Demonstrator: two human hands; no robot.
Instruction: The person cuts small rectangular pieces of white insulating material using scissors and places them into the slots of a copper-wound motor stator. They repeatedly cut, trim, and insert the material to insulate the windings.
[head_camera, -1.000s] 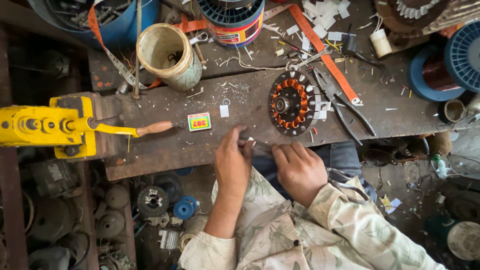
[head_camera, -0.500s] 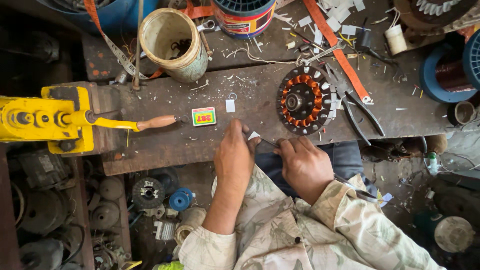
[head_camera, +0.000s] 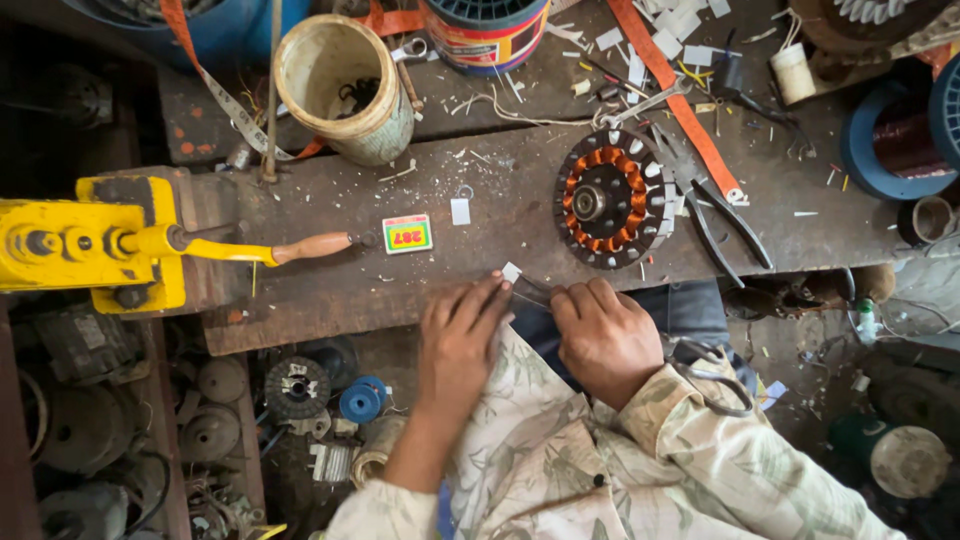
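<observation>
My left hand (head_camera: 460, 335) and my right hand (head_camera: 605, 335) meet at the near edge of a worn wooden bench (head_camera: 330, 280). Between their fingertips they pinch a thin clear strip (head_camera: 530, 290) with a small white paper piece (head_camera: 511, 272) at its left end. Just beyond the right hand lies a round motor stator (head_camera: 610, 200) with orange copper windings and white slot papers. Both sleeves are of pale patterned cloth.
A yellow hand-crank machine (head_camera: 90, 245) with a wooden handle (head_camera: 310, 247) sits at the left. A dirty bucket (head_camera: 340, 85), dark pliers (head_camera: 725, 215), an orange strap (head_camera: 675, 95), a small yellow-green box (head_camera: 407, 234) and paper scraps lie on the bench. Motor parts fill the floor below.
Both hands have stayed at the bench edge, and their fingers have closed in on the clear strip. The view has shifted slightly; the stator has not moved.
</observation>
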